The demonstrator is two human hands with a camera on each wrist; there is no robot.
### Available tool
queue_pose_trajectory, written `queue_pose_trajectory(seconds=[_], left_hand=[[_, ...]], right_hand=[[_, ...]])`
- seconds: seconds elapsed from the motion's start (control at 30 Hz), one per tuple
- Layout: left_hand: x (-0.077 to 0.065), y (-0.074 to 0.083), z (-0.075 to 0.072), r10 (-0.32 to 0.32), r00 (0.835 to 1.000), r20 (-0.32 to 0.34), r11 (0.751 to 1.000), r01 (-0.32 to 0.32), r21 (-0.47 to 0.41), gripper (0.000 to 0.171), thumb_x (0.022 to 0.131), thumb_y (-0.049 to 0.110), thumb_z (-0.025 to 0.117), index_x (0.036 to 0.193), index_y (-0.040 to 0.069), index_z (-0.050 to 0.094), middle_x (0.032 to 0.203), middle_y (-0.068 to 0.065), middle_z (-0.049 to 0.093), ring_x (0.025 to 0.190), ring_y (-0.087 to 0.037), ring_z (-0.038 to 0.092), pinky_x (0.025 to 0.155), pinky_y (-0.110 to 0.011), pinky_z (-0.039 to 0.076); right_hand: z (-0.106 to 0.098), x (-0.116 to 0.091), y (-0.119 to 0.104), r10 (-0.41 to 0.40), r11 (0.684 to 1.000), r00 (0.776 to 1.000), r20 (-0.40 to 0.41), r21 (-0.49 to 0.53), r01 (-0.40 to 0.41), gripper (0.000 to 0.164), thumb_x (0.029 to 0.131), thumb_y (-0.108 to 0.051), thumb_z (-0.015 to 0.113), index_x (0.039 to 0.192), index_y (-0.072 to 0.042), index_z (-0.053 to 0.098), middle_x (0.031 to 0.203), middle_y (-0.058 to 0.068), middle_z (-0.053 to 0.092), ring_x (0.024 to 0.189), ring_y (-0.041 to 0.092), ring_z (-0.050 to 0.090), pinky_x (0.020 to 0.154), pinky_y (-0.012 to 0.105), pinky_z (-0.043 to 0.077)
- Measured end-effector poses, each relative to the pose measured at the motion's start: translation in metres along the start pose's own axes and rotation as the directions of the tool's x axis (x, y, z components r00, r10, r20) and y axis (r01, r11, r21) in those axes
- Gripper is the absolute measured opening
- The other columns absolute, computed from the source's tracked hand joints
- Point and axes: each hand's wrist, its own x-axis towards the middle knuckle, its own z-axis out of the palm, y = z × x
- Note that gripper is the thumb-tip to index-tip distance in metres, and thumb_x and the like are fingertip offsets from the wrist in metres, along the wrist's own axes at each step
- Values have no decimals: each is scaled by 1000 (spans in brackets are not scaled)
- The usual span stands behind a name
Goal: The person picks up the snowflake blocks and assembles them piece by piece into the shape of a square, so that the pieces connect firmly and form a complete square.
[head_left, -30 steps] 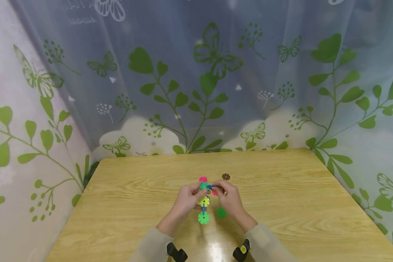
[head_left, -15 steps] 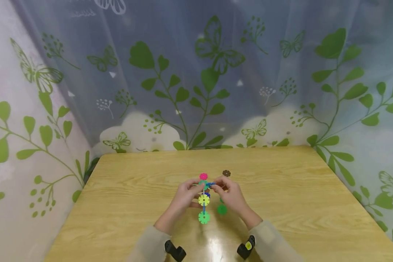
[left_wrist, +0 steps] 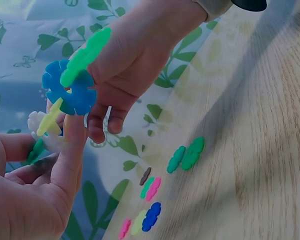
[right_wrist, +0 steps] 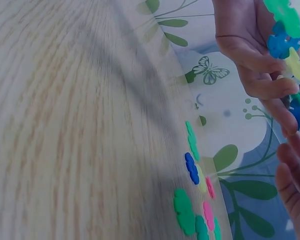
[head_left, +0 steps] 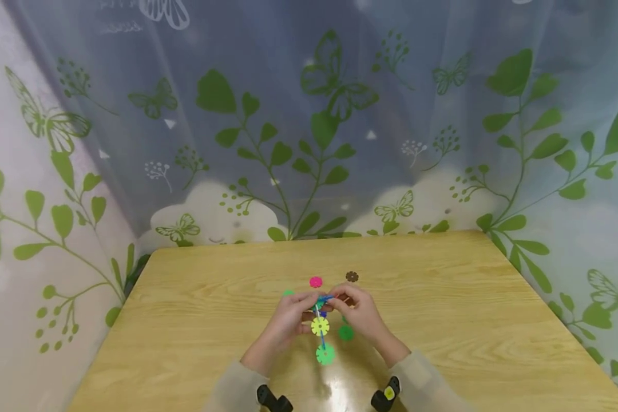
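Observation:
A linked chain of notched plastic discs hangs between the hands in the head view, with a light green disc (head_left: 325,354) at its near end and a yellow disc (head_left: 320,327) above it. My left hand (head_left: 290,315) pinches the chain at its teal disc (head_left: 317,305). Thumb and fingertips of my right hand (head_left: 360,312) grip a blue disc (head_left: 327,297) held edge-on against that teal one. Seen from the left wrist, another blue disc (left_wrist: 82,97) sits between the light green and yellow pieces. Fingers partly cover the joint.
Loose discs lie on the wooden table (head_left: 211,303): a pink disc (head_left: 316,282) and a brown disc (head_left: 352,277) behind the hands, a green disc (head_left: 345,332) under the right hand, and a dark blue disc (right_wrist: 191,168). A patterned curtain (head_left: 257,114) stands along the table's far edge.
The chain's light green end has swung slightly nearer and to the right. The blue disc in the right hand has shifted left over the teal disc. A green disc now shows behind the left hand.

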Motion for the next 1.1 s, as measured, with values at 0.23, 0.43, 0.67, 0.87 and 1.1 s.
queue_pose_trajectory(seconds=[0.23, 0.43, 0.67, 0.87, 1.1], left_hand=[[-3, -5, -2, 0, 1000, -10, 999, 0, -35, 45, 95, 31, 53, 126, -2, 53, 103, -18, 66, 74, -14, 59, 56, -21, 53], [-3, -3, -3, 12, 999, -39, 999, -14, -35, 37, 96, 29, 51, 123, 3, 57, 101, -14, 67, 82, -20, 63, 60, -24, 55], [-3, -1, -6, 4, 998, -60, 999, -6, -32, 36, 96, 29, 51, 122, 6, 58, 101, -12, 68, 81, -19, 61, 60, -24, 54], [-3, -1, -7, 14, 998, -58, 997, -18, -74, 34, 97, 25, 50, 120, 3, 59, 100, -14, 68, 75, -16, 61, 58, -23, 55], [-3, -1, -9, 15, 998, -61, 998, -19, -57, 35, 96, 28, 51, 121, 5, 59, 104, -17, 66, 78, -17, 62, 52, -18, 50]], right_hand=[[-3, -3, 13, 23, 997, 998, 62, -70, -18, 7, 91, -21, 62, 97, -19, 65, 94, -4, 62, 83, 16, 57, 72, 31, 51], [-14, -1, 18, 58, 989, 998, 27, -140, -54, 12, 89, -15, 64, 100, -9, 65, 91, -1, 64, 80, 19, 58, 70, 30, 52], [-29, 2, 14, 64, 975, 998, -24, -210, -67, 10, 88, -5, 63, 98, -7, 65, 90, 5, 64, 80, 20, 58, 67, 28, 52], [-35, 4, 39, 115, 948, 993, 0, -299, -110, 13, 84, -5, 67, 98, -4, 66, 91, 4, 63, 77, 17, 57, 64, 28, 52], [-31, 1, 45, 201, 889, 970, 133, -441, -124, 23, 81, -7, 71, 103, -3, 67, 96, 7, 62, 83, 19, 54, 71, 33, 51]])
